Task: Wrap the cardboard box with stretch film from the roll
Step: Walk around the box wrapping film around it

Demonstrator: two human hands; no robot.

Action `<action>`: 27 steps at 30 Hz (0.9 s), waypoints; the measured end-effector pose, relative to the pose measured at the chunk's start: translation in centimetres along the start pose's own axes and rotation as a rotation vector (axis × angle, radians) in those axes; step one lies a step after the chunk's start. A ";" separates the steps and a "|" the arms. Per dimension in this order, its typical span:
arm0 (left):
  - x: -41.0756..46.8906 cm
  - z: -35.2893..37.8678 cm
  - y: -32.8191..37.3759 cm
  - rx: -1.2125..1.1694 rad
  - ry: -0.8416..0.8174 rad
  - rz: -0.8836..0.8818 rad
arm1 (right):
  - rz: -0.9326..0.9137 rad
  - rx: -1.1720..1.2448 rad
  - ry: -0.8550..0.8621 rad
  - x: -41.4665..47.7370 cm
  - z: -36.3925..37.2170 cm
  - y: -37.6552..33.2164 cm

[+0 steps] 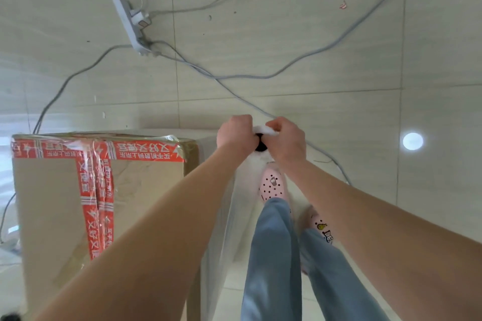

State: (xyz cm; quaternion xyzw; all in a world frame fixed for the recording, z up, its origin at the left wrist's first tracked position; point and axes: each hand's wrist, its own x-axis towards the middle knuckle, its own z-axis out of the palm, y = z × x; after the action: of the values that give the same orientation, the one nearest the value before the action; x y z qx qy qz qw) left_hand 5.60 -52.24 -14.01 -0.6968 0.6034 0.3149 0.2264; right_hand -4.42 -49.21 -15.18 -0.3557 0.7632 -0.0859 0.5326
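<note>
The cardboard box [52, 203] stands on the tiled floor [313, 34] at the lower left, beside the person's left forearm. It is plain brown, with bands of red tape [146, 152] printed in white characters running along its top edge and down its near face. A clear, crinkled layer of film shines over its top edge and the tape.

The roll [263, 130] is held upright out in front, to the right of the box, seen end-on with its dark core hole showing. The left hand [236, 135] and right hand [287, 138] both grip it, fingers curled tight round its white top. A translucent sheet of stretch film [221, 229] hangs from the roll down towards the box's right side
</note>
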 end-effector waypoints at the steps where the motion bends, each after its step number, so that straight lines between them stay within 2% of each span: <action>1: 0.3 -0.3 -0.6 -0.081 0.011 -0.068 | -0.005 0.015 -0.002 0.3 0.3 -0.6; 4: 1.0 -1.0 -1.8 -0.252 -0.021 -0.207 | 0.001 -0.007 -0.034 1.1 1.2 -2.3; 6: 1.4 -1.5 -2.3 -0.256 -0.034 -0.208 | 0.001 -0.016 -0.035 1.5 1.6 -3.1; 11: 2.3 -2.2 -1.9 -0.015 0.002 0.147 | -0.013 -0.069 -0.033 1.6 1.7 -3.7; 15: 3.4 -2.6 -1.9 0.095 0.022 0.215 | -0.036 -0.133 -0.008 2.0 1.7 -4.4; 19: 4.4 -3.7 -3.0 0.032 0.038 0.131 | -0.055 -0.123 0.002 2.6 2.3 -5.5; 23: 5.5 -4.8 -5.4 -0.193 0.061 -0.078 | -0.054 -0.051 0.005 3.5 3.6 -7.3; 27: 6.3 -5.7 -8.4 -0.407 0.098 -0.279 | 0.011 -0.010 -0.074 4.1 5.3 -9.9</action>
State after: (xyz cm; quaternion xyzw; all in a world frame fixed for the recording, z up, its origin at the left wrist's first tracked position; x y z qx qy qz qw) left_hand 15.29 -59.18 -15.03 -0.8190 0.4357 0.3615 0.0934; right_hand 3.91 -57.81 -15.43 -0.3570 0.7453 -0.0659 0.5592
